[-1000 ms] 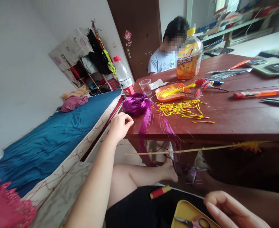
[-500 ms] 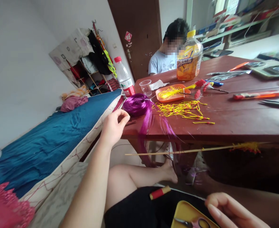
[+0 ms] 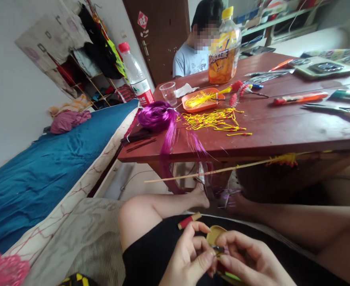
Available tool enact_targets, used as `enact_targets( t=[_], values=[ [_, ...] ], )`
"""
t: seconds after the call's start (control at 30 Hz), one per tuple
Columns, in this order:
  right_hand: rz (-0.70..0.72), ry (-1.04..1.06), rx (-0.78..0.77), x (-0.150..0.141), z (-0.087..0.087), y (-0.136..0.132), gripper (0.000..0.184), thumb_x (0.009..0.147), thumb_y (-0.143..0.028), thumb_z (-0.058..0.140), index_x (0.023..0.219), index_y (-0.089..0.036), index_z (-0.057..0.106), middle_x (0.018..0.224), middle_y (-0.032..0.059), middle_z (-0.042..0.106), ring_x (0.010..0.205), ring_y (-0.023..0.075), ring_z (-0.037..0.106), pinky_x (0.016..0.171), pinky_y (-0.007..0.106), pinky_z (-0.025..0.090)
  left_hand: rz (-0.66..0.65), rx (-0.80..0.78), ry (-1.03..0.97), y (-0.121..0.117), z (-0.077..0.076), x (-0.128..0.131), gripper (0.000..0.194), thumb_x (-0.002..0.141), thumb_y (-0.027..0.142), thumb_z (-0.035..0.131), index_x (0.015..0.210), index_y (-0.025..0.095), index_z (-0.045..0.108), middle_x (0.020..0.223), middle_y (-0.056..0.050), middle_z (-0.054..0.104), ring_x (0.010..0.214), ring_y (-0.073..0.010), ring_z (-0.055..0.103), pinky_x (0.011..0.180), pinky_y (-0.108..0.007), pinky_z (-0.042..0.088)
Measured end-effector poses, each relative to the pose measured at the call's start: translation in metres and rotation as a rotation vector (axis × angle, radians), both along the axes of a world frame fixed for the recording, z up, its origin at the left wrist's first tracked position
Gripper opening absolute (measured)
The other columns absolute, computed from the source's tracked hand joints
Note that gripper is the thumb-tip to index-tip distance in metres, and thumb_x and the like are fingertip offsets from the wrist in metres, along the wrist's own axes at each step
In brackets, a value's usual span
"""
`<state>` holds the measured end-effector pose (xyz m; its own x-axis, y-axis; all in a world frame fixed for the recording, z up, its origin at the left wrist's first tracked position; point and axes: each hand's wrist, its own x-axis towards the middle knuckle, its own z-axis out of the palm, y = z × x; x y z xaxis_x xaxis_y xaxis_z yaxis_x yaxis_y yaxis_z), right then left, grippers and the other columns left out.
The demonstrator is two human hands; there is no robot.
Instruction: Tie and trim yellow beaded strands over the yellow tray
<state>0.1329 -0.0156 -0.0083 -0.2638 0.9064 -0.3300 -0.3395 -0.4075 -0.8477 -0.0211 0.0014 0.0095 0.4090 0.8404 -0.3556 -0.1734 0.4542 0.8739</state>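
Both my hands are low in my lap, over a small yellow tray (image 3: 214,234). My left hand (image 3: 189,256) pinches thumb against forefinger, and my right hand (image 3: 248,258) meets it fingertip to fingertip. Between them is a small dark thing (image 3: 219,249) that I cannot make out. A red and tan spool (image 3: 189,220) lies on my black shorts just beyond the left hand. A thin wooden stick (image 3: 219,170) with a yellow and red tuft (image 3: 283,159) runs across below the table edge.
The red wooden table (image 3: 282,135) carries a purple fibre bundle (image 3: 160,117), loose yellow stamens (image 3: 216,121), an orange tray (image 3: 203,100), a plastic cup (image 3: 168,93), two bottles and cutters. A person (image 3: 193,51) sits at its far end. A blue-covered bed (image 3: 52,159) lies left.
My left hand has left the table corner by the purple fibres and come down to my lap, meeting my right hand over the yellow tray. The view has tilted downward.
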Motion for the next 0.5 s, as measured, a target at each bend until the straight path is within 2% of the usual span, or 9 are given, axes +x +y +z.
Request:
enact_targets(
  t=[0.13, 0.2, 0.3, 0.4, 0.5],
  values=[
    [0.040, -0.134, 0.107, -0.002, -0.010, -0.003, 0.034, 0.075, -0.050, 0.059, 0.066, -0.016, 0.058, 0.060, 0.0014, 0.057, 0.054, 0.0141, 0.052, 0.054, 0.025, 0.045, -0.008, -0.039, 0.017, -0.005, 0.000, 0.004, 0.043, 0.069, 0.047, 0.069, 0.094, 0.018, 0.051, 0.065, 0.005, 0.049, 0.050, -0.0056, 0.043, 0.050, -0.019, 0.033],
    [0.044, -0.209, 0.190, -0.002, -0.013, -0.006, 0.034, 0.078, -0.049, 0.056, 0.068, -0.017, 0.058, 0.061, 0.0009, 0.054, 0.052, 0.0125, 0.048, 0.049, 0.023, 0.043, 0.002, -0.031, 0.086, -0.008, -0.001, 0.006, 0.040, 0.069, 0.049, 0.067, 0.086, 0.016, 0.056, 0.068, 0.003, 0.050, 0.052, -0.0059, 0.041, 0.050, -0.019, 0.031],
    [0.031, -0.330, 0.270, -0.002, -0.013, -0.009, 0.031, 0.081, -0.047, 0.052, 0.072, -0.017, 0.058, 0.061, 0.0001, 0.051, 0.051, 0.0119, 0.046, 0.047, 0.022, 0.042, 0.061, -0.007, 0.200, -0.011, -0.006, 0.007, 0.037, 0.069, 0.049, 0.067, 0.069, 0.014, 0.058, 0.059, 0.004, 0.046, 0.053, -0.0070, 0.037, 0.052, -0.019, 0.029],
    [0.000, -0.373, 0.308, -0.001, -0.007, -0.011, 0.027, 0.086, -0.044, 0.045, 0.084, -0.019, 0.054, 0.070, 0.0024, 0.056, 0.059, 0.0148, 0.053, 0.055, 0.023, 0.047, 0.152, -0.109, 0.188, -0.013, -0.011, 0.007, 0.037, 0.064, 0.049, 0.071, 0.067, 0.013, 0.059, 0.053, 0.005, 0.042, 0.049, -0.0061, 0.031, 0.048, -0.019, 0.023],
    [-0.038, -0.424, 0.388, 0.000, -0.005, -0.012, 0.022, 0.089, -0.038, 0.040, 0.081, -0.021, 0.050, 0.070, 0.0013, 0.056, 0.061, 0.0141, 0.054, 0.057, 0.021, 0.047, 0.236, -0.249, 0.076, -0.014, -0.015, 0.006, 0.036, 0.059, 0.045, 0.077, 0.067, 0.013, 0.061, 0.052, 0.006, 0.042, 0.047, -0.0049, 0.030, 0.047, -0.018, 0.020]
  ],
)
